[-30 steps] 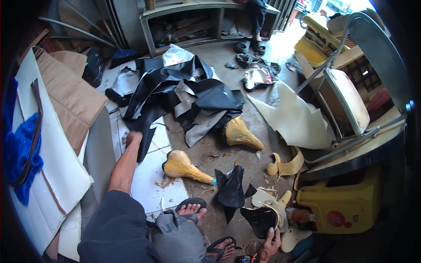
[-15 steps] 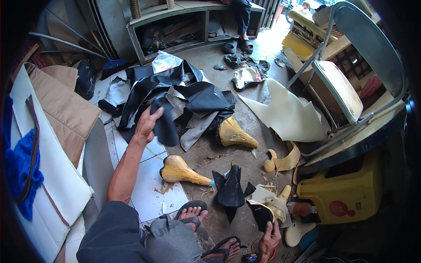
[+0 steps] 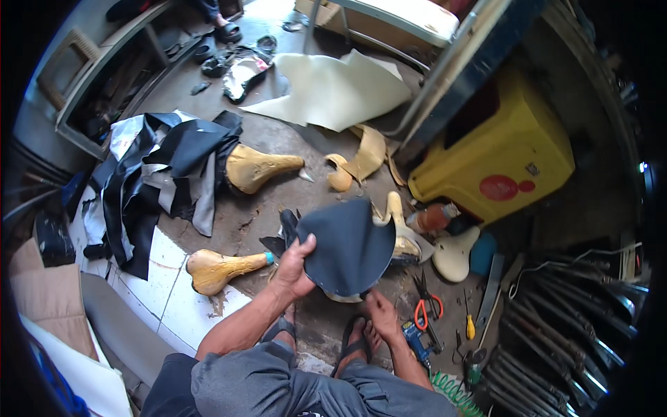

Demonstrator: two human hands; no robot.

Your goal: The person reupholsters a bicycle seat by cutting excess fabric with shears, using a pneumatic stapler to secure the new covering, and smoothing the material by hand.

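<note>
My left hand [image 3: 297,271] grips the left edge of a piece of black vinyl [image 3: 347,243] held up in front of me. My right hand [image 3: 382,315] is closed at its lower edge, where a cream-edged piece [image 3: 344,297] shows underneath. Just beyond lie a black cut piece [image 3: 287,226] and a pale saddle shape [image 3: 410,243], both partly hidden. A yellow foam saddle core [image 3: 215,271] lies at lower left, another [image 3: 253,167] farther back. Beside my right hand are orange-handled scissors [image 3: 429,306], a blue tool [image 3: 418,344] and a yellow screwdriver [image 3: 470,321].
A heap of vinyl scraps [image 3: 180,149], a cream sheet [image 3: 333,94] and foam offcuts [image 3: 365,156] lie farther back. A yellow plastic stool [image 3: 486,160] and a stack of metal parts [image 3: 556,347] stand right. Another person's foot [image 3: 228,29] shows at the top.
My left hand came away from the vinyl heap with a black piece and moved right to meet my right hand's piece. My view has swung toward the right and downward.
</note>
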